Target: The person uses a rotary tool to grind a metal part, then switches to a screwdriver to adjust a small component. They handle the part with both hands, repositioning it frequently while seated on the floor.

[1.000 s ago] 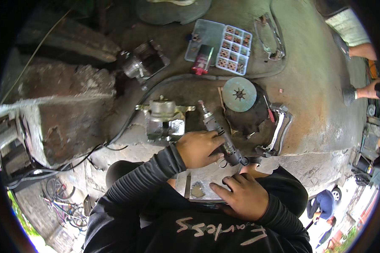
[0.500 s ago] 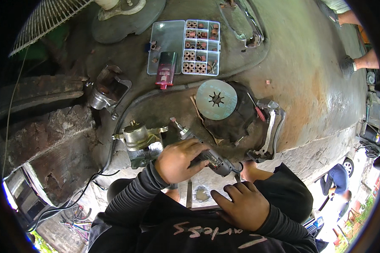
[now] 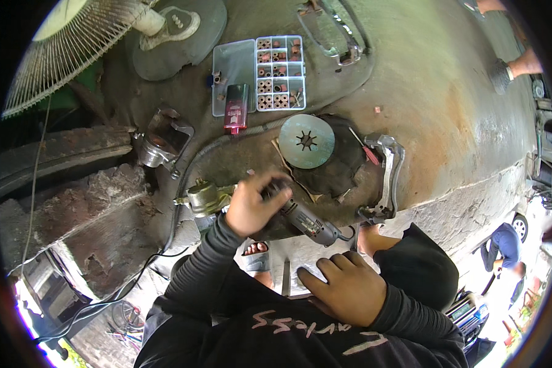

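My left hand (image 3: 248, 208) is wrapped around the front end of a grey rotary tool (image 3: 310, 224), its fingers partly smeared by motion. The tool slants down to the right, with its cord leaving the rear end. The tip is mostly hidden by the hand. Just left of that hand lies a metal brake caliper (image 3: 203, 199). My right hand (image 3: 349, 291) rests in front of my body, holding nothing, thumb stretched out and fingers loosely bent. Beyond the tool, a round greenish sanding disc (image 3: 306, 141) lies on a dark cloth (image 3: 342, 168).
A clear compartment box (image 3: 280, 73) with small reddish sanding bits lies open, a red-and-black bottle (image 3: 236, 109) on its lid. Nearby are a screwdriver (image 3: 370, 154), a metal bracket (image 3: 387, 175), another metal part (image 3: 159, 147) and a fan (image 3: 73, 49). Other people's feet (image 3: 524, 64) show at right.
My left hand has shifted from the rotary tool's body to its front end, covering the tip. The right hand stays nearly in place. The whole view has tilted slightly.
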The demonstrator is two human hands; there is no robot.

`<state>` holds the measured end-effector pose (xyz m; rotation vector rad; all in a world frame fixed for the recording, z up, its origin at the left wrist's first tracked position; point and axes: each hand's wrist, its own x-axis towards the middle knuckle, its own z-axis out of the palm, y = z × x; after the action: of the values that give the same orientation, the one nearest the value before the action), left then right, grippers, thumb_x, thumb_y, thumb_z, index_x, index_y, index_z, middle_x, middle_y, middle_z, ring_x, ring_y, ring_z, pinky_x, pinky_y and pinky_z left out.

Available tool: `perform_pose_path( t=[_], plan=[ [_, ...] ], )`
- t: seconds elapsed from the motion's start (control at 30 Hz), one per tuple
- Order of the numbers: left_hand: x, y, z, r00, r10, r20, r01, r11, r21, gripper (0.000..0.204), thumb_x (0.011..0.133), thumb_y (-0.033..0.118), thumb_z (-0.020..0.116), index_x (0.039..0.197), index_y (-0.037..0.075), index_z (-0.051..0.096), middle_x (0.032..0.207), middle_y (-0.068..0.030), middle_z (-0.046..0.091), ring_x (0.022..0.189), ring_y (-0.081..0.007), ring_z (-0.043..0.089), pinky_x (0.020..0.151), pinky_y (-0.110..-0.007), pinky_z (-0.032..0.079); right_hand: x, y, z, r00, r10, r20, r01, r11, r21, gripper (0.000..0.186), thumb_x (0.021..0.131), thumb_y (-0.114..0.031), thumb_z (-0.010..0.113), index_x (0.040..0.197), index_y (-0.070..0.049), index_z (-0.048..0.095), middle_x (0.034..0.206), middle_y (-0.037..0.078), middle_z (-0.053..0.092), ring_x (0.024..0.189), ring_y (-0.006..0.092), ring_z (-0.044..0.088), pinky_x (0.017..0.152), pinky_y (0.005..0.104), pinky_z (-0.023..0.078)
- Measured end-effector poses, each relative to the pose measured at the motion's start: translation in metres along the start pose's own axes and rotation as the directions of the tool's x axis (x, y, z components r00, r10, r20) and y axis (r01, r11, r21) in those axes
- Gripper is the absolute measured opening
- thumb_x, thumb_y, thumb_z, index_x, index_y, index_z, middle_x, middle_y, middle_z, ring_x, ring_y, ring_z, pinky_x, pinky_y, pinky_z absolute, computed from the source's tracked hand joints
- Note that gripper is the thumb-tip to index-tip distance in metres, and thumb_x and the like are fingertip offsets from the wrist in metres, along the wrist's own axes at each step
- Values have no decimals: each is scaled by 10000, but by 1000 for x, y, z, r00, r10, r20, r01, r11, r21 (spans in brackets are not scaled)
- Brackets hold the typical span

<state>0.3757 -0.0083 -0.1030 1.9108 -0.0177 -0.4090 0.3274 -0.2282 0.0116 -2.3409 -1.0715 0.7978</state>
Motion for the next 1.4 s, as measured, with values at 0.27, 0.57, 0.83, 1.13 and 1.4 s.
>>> perform_pose_path(
  t=[0.27, 0.57, 0.83, 1.13, 1.4],
  plan=[
    [143, -7, -2, 956, 269, -115, -112, 698, 707, 236, 811, 237, 637, 995, 93, 670, 966, -151, 613, 894, -333, 610, 775, -402, 495, -13, -12, -2, 988, -108, -112, 106, 994, -28, 297, 767, -229, 571, 1047, -138, 608, 803, 38, 563, 728, 206, 572, 647, 364, 442],
    [171, -1, 14, 989, 81, -126, 62, 544, 836, 266, 781, 295, 646, 998, 148, 692, 993, -140, 634, 924, -320, 631, 799, -426, 509, -32, -20, -11, 978, -143, -150, 142, 990, -13, 314, 796, -225, 538, 1094, -146, 600, 843, 55, 576, 752, 218, 591, 668, 361, 461],
    [194, 3, 22, 992, -18, -121, 118, 409, 905, 209, 774, 177, 579, 919, 74, 689, 987, -141, 672, 937, -319, 651, 798, -430, 523, -50, -25, -14, 973, -196, -123, 208, 974, 95, 269, 810, -193, 536, 1049, -88, 601, 888, 109, 607, 872, 276, 613, 708, 404, 465],
    [181, -4, -1, 956, 55, -288, 84, 890, 448, 275, 745, 207, 683, 930, 4, 673, 814, -129, 680, 755, -225, 660, 709, -329, 512, -71, -28, -8, 969, -210, -134, 221, 973, 70, 300, 784, -208, 566, 1068, -110, 567, 910, 87, 592, 864, 269, 600, 724, 398, 461],
    [36, 142, 12, 965, 249, -88, -214, 546, -810, 123, 889, 45, 531, 985, 3, 596, 896, -107, 637, 786, -206, 622, 683, -317, 510, -74, -23, -37, 775, -194, -601, 271, 962, 39, 306, 735, -151, 655, 1023, -77, 584, 876, 88, 605, 792, 263, 609, 693, 394, 477]
  ],
)
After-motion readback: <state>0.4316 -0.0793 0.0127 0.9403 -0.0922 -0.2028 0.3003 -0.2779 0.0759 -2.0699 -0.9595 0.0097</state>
